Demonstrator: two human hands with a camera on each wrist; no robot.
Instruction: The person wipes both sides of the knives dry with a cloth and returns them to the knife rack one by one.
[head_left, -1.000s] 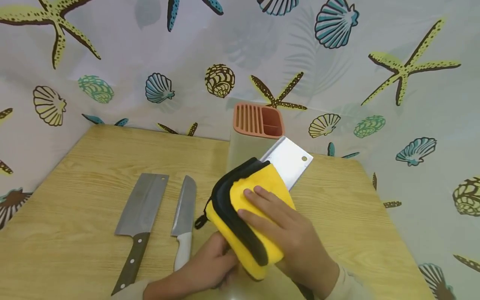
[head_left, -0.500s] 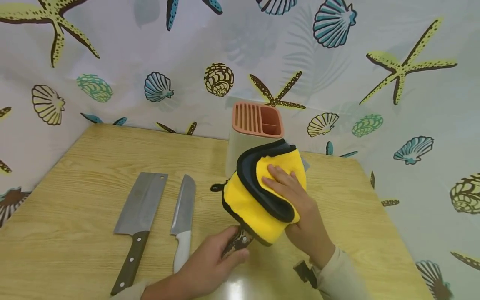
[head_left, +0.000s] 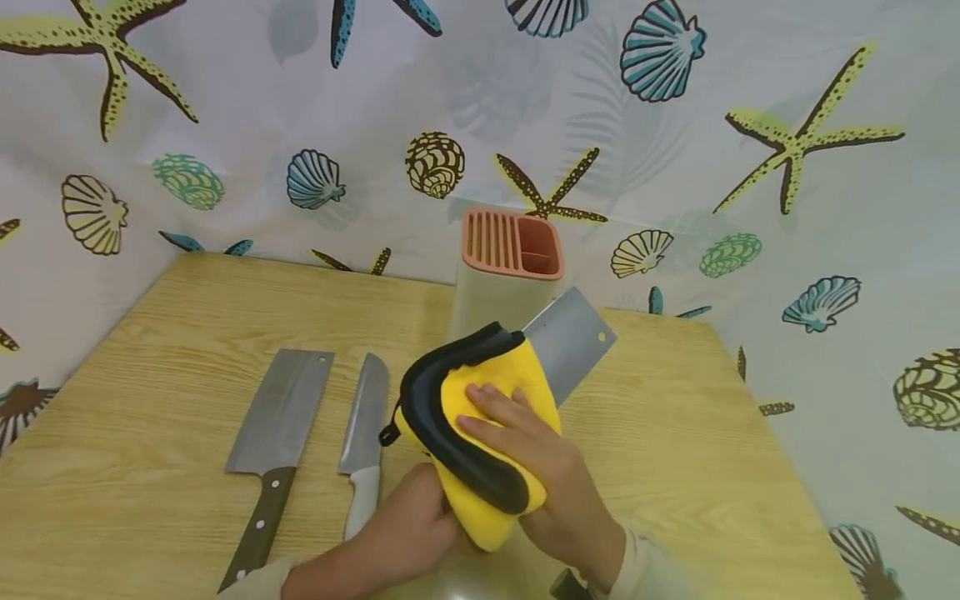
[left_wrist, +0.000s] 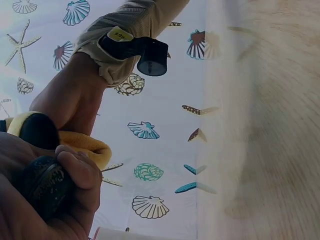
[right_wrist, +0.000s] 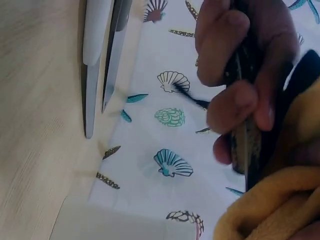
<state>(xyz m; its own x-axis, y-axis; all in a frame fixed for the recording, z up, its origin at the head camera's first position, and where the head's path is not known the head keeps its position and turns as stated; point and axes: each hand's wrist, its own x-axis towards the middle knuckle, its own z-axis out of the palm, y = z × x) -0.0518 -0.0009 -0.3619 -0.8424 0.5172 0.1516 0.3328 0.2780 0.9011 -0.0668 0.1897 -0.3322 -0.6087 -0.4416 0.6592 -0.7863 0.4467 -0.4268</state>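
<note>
Cleaver [head_left: 573,346] gripped in left hand [head_left: 412,525]; right hand [head_left: 543,458] holds yellow cloth [head_left: 457,454] over its blade; holder [head_left: 491,296] stands near table's [head_left: 682,433] far edge.

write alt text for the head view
A person's right grip holds a yellow cloth over a cleaver blade; the left grip holds its handle, hidden here. Another cleaver and a white-handled knife lie at left, with a pink-topped holder behind.

Two cleavers [head_left: 572,346]; one knife [head_left: 366,417]; one yellow cloth [head_left: 435,425]; one holder [head_left: 483,293]
</note>
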